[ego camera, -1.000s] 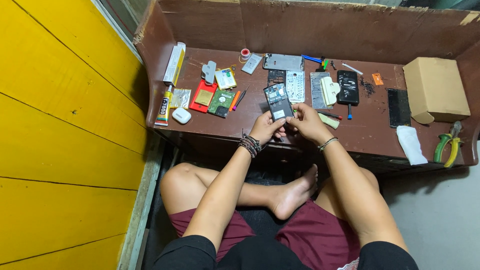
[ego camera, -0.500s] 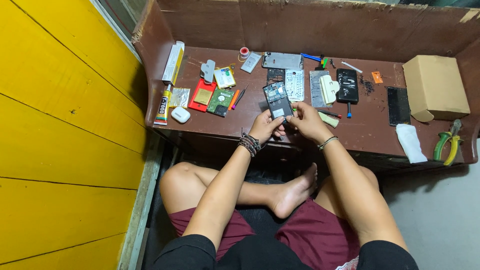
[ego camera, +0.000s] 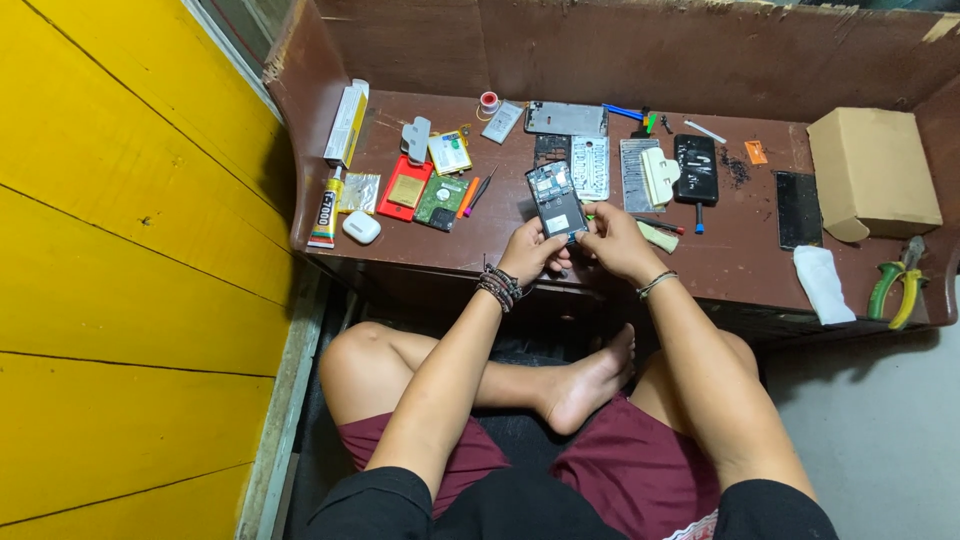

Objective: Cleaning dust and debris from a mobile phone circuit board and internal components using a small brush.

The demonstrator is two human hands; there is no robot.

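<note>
An opened dark phone (ego camera: 556,199) with its back cover off is held upright over the front of the brown wooden bench (ego camera: 740,262). My left hand (ego camera: 530,252) grips its lower left edge, beaded bracelets on that wrist. At the phone's lower right corner my right hand (ego camera: 612,240) pinches it with the fingertips. Both hands are closed on the phone. What lies under my fingertips is hidden.
Phone parts lie across the bench: a green circuit board (ego camera: 441,201), a red case (ego camera: 407,189), a black phone (ego camera: 695,168), a glue tube (ego camera: 326,212), a white earbud case (ego camera: 361,227). At the right are a cardboard box (ego camera: 870,172), a white cloth (ego camera: 822,283) and green-handled pliers (ego camera: 897,286). A yellow wall stands left.
</note>
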